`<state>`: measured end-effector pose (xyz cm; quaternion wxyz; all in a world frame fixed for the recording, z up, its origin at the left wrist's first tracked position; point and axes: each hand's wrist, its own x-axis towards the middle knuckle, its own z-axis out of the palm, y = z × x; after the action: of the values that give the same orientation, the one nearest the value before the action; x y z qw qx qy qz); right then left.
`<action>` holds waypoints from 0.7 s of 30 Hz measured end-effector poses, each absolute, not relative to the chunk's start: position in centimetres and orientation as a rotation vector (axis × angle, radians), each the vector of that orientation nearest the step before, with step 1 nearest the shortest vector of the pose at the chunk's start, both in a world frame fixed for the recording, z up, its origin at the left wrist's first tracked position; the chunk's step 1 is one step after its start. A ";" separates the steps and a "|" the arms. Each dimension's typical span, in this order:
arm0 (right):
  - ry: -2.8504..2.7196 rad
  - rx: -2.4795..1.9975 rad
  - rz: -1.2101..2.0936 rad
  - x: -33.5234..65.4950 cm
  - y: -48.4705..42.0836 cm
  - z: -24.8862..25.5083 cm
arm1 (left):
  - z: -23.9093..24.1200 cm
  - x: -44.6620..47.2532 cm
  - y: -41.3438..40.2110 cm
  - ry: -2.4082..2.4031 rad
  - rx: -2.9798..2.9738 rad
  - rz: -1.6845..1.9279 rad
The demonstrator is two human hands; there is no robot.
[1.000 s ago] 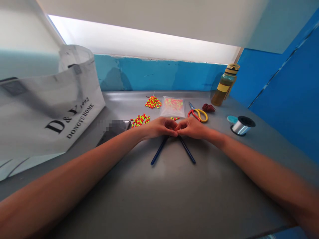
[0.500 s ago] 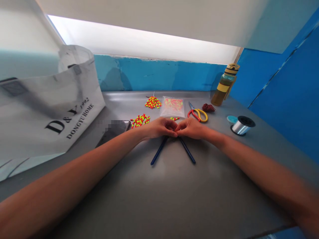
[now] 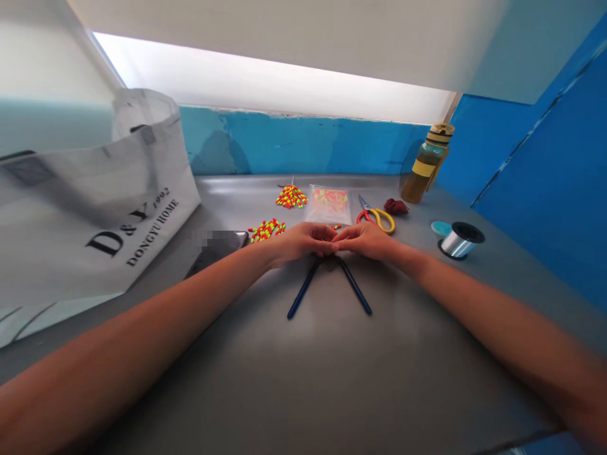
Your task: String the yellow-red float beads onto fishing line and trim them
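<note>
My left hand [image 3: 298, 243] and my right hand [image 3: 365, 241] meet at the fingertips in the middle of the view, closed over something small that they hide. Below them, a dark blue rod [image 3: 302, 289] and a second dark blue rod [image 3: 355, 287] spread apart in an upside-down V. Their upper ends run under my fingers. Just beyond my hands lie a heap of red-and-yellow oval beads [image 3: 266, 230] and a clear plastic bag of beads [image 3: 328, 205]. Orange-handled scissors [image 3: 377, 218] sit beyond my right hand.
On the grey table [image 3: 332, 379] are another bead heap [image 3: 291, 196], a dark red bundle [image 3: 396, 206], a clear line spool [image 3: 458, 241], a brownish bottle [image 3: 427, 165] and a partly blurred phone [image 3: 215, 251]. A white printed tote bag [image 3: 95, 202] fills the left. Blue walls stand behind and right.
My hands have shifted slightly toward the far side of the table, and the two rods spread a little more clearly below them. Nothing else has visibly moved.
</note>
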<state>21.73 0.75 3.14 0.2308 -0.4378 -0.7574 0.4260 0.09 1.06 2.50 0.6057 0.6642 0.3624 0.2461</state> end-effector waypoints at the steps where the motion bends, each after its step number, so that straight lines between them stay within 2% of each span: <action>1: -2.042 -1.207 1.159 21.7 0.7 3.1 | 2.6 0.0 1.2 0.839 1.490 0.572; 11: -1.900 -1.114 1.154 21.0 0.0 3.0 | 2.7 0.3 1.5 0.900 1.056 0.822; 17: -2.086 -1.133 0.918 20.5 -0.4 3.4 | 2.9 0.6 1.4 1.021 0.927 1.071; 21: -2.296 -1.189 1.028 20.5 -0.4 3.8 | 3.1 0.7 1.3 1.049 0.956 1.092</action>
<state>20.55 -0.41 3.78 0.1787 -0.4205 -0.8118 0.3636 0.70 1.34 3.06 0.6252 0.4165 0.4571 0.4761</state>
